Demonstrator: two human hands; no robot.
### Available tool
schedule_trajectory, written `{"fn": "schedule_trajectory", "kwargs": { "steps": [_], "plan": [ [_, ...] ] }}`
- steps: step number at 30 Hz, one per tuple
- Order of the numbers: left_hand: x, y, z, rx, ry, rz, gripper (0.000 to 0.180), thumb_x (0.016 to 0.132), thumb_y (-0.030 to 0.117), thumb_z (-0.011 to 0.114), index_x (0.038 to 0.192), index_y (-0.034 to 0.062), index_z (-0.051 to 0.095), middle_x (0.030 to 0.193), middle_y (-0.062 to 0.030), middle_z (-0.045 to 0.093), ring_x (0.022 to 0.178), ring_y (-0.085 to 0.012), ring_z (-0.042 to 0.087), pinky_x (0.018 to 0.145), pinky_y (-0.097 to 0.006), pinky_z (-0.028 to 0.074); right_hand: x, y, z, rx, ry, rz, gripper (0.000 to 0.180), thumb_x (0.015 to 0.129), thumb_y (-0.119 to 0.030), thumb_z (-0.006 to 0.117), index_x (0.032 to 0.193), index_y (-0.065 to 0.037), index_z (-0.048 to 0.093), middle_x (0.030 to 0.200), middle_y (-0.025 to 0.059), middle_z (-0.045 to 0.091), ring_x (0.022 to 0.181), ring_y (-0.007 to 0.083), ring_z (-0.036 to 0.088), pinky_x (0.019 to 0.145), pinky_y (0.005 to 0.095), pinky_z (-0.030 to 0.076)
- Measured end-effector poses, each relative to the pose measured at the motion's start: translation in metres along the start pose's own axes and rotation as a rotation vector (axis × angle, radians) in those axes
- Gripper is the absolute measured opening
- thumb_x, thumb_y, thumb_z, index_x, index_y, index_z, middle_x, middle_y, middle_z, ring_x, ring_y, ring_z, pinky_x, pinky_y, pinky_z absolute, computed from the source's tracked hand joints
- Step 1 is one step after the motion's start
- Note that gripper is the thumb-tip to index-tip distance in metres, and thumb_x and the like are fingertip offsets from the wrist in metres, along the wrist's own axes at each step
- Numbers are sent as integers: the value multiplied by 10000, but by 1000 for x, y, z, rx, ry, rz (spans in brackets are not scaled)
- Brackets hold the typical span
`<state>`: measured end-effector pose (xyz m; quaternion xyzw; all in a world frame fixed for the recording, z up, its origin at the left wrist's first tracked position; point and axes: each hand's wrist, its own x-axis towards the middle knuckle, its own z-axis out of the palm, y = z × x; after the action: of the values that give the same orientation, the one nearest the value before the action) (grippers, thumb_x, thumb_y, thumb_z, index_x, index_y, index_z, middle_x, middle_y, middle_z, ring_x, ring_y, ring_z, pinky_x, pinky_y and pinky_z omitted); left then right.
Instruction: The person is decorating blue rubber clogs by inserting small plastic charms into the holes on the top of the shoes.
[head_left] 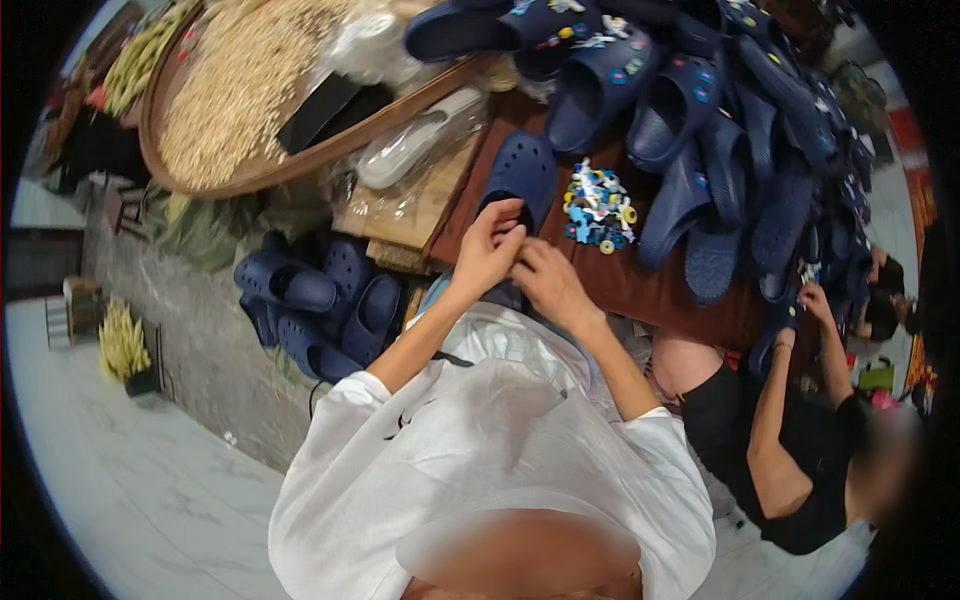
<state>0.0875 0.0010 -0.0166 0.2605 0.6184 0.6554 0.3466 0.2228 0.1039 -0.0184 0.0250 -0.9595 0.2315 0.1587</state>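
A navy clog with holes in its top (522,172) lies in front of me on the brown table, its toe pointing away. My left hand (490,245) is over the clog's near part, fingers curled and thumb pressed in. My right hand (550,283) meets it there, its fingertips drawn together beside the left thumb. Whatever the fingertips hold, if anything, is too small or hidden to make out. Just right of the clog lies a small heap of colourful shoe charms (600,207), white, blue and yellow.
A large pile of navy clogs (690,110), many with charms, covers the table's (640,300) far right. More clogs (320,300) sit at lower left. A round woven tray (165,180) of pale grains stands far left. At right, a co-worker (800,440) handles a clog.
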Motion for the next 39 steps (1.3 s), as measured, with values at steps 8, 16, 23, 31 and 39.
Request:
{"fn": "schedule_trajectory", "kwargs": {
  "steps": [8,16,23,31,39],
  "plan": [
    [24,-32,11,-459,13,-306,394,988,323,591,1252,34,554,1221,-53,597,1118,-168,562,1006,-358,412,-18,-18,-19,180,295,297,122,872,-93,644,990,-60,647,1051,125,603,1034,340,589,913,437,482],
    [67,-16,46,-985,117,-372,432,931,236,592,1277,-20,547,1292,-157,609,1204,-308,574,1075,-439,428,4,91,-28,-162,457,627,343,911,-138,634,1239,-49,586,1140,176,598,1079,388,552,901,465,429],
    [71,-42,35,-1008,122,-383,473,793,48,539,1258,-34,543,1272,-191,603,1191,-352,577,1076,-472,444,3,104,-21,-255,369,658,501,830,-160,712,1298,-84,552,1139,170,558,1079,384,539,846,488,416],
    [41,-18,36,-984,172,-373,533,770,22,495,1297,-51,501,1290,-215,568,1196,-400,558,1072,-506,441,18,88,-35,219,620,618,124,893,-29,625,1012,-16,594,967,108,556,912,262,591,740,340,469],
    [19,-43,37,-911,133,-344,345,803,-11,498,1129,-59,600,1106,-138,666,1055,-262,640,1003,-380,486,42,72,-25,869,409,647,151,936,-31,657,1061,-20,574,935,29,646,789,79,631,736,231,520]
  ]
}}
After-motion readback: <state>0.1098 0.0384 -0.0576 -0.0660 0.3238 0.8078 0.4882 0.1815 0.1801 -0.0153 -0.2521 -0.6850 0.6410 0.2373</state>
